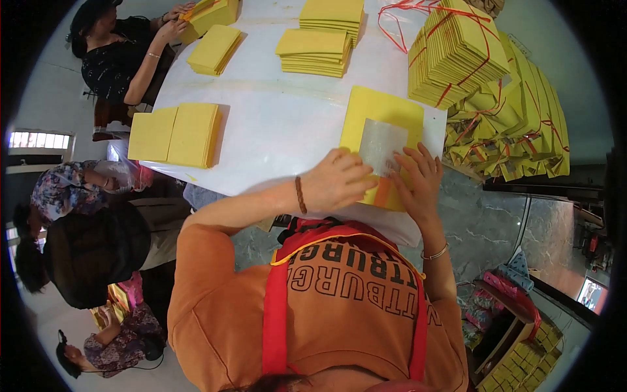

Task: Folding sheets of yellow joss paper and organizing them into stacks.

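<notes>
A yellow paper sheet or packet (353,117) lies at the table's near right edge, with a silvery square (384,140) on its middle and an orange strip (384,191) below that. My left hand (339,179) reaches over its left side, fingers curled together and their tips hidden from view; whatever they pinch does not show. Along the right side, my right hand (418,179) rests with fingers stretched and apart, the tips by the silvery square. A brown braided band is on my left wrist and a bangle on my right.
Yellow paper stacks (175,134) lie at the table's left, and more stacks (313,52) at the back. Red-tied yellow bundles (457,52) stand at the right, others (516,117) heaped beyond the white table (274,124). A co-worker (124,52) handles yellow paper; other people sit at the left.
</notes>
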`<state>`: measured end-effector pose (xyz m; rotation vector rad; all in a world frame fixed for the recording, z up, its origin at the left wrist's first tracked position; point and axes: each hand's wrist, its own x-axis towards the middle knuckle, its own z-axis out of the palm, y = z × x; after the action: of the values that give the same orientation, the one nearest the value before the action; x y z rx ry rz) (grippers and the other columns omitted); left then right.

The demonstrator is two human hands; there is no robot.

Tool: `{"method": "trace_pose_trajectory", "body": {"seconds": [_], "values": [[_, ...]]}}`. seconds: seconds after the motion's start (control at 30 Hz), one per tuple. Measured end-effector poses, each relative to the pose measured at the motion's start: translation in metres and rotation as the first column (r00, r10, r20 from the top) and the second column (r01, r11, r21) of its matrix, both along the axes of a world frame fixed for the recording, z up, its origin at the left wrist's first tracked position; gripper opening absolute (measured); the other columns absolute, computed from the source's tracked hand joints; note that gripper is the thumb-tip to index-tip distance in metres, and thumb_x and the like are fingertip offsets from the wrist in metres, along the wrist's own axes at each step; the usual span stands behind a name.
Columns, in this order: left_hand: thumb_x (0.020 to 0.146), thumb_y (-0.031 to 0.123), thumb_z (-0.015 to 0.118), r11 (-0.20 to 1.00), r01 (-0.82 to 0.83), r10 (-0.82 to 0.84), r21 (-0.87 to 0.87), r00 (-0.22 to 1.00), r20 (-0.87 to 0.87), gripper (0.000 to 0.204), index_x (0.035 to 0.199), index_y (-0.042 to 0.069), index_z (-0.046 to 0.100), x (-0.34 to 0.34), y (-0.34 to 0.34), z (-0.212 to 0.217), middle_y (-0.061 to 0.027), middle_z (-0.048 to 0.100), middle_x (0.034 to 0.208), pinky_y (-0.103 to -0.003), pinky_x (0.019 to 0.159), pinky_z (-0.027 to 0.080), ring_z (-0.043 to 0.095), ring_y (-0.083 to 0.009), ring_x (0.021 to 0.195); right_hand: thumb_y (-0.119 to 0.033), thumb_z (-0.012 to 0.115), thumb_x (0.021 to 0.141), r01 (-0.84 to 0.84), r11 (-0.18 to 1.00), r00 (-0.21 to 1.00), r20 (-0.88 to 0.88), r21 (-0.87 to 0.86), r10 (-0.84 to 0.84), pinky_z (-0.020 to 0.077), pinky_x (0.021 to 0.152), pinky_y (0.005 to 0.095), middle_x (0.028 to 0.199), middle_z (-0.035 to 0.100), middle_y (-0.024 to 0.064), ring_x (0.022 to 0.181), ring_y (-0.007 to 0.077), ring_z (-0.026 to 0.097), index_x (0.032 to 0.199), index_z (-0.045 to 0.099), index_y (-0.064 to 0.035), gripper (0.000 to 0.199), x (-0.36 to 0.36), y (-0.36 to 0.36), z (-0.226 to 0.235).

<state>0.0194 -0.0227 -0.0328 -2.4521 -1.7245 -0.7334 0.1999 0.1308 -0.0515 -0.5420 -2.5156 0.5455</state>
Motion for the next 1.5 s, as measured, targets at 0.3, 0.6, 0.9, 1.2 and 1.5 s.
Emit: {"method": "trace_pose_trajectory", "body": {"seconds": [0.3,0.6,0.9,1.2,1.5], "values": [[0.065,0.025,0.073,0.997,-0.069,0.069,-0.041,0.998,-0.004,0.057,0.118,0.015,0.054,0.022,-0.018,-0.039,-0.0078,0.049,0.118,-0.042,0.085,0.036,0.048,-0.0257,0.105,-0.017,0.069,0.076,-0.087,0.942,0.992,-0.113,-0.324,0.052,0.0322,0.101,0.0403,0.117,0.055,0.0056,0.122,0.0311,0.042,0.102,0.063,-0.0115,0.027,0.011,-0.002,-0.037],[0.071,0.032,0.07,0.981,-0.136,0.136,-0.139,0.991,-0.003,0.049,0.115,0.015,0.058,0.004,-0.014,-0.015,-0.0035,0.056,0.111,-0.036,0.086,0.034,0.051,-0.0225,0.099,-0.014,0.056,0.087,-0.205,0.794,0.961,-0.273,-0.572,0.051,0.0297,0.104,0.0378,0.115,0.06,0.0069,0.123,0.0282,0.04,0.098,0.066,-0.0054,0.017,0.012,0.016,-0.047],[0.076,0.024,0.067,0.988,-0.056,0.073,-0.141,0.99,0.121,0.031,0.103,0.009,0.063,0.002,-0.009,-0.007,-0.0069,0.061,0.098,-0.035,0.074,0.042,0.055,-0.0248,0.088,-0.016,0.052,0.09,-0.206,0.808,0.962,-0.265,-0.553,0.064,0.0285,0.105,0.0379,0.113,0.061,0.0064,0.123,0.027,0.04,0.098,0.066,-0.0048,0.019,0.013,0.016,-0.05],[0.079,0.016,0.063,0.991,-0.078,0.096,-0.112,0.982,0.164,0.015,0.092,0.008,0.064,0.008,-0.01,-0.008,-0.0067,0.062,0.086,-0.033,0.068,0.045,0.057,-0.0241,0.078,-0.018,0.05,0.092,-0.186,0.787,0.968,-0.249,-0.589,0.043,0.0291,0.105,0.0376,0.113,0.061,0.0069,0.123,0.0268,0.04,0.098,0.065,-0.0039,0.022,0.016,0.012,-0.048],[0.081,0.018,0.063,0.967,-0.079,0.16,-0.243,0.929,0.333,0.012,0.083,0.007,0.065,-0.003,-0.001,-0.004,-0.0069,0.059,0.075,-0.032,0.065,0.044,0.054,-0.0236,0.072,-0.023,0.047,0.094,-0.22,0.693,0.957,-0.29,-0.686,0.016,0.0277,0.105,0.0339,0.112,0.062,0.0056,0.126,0.0239,0.037,0.104,0.064,-0.0031,0.029,0.012,0.015,-0.043]]}}
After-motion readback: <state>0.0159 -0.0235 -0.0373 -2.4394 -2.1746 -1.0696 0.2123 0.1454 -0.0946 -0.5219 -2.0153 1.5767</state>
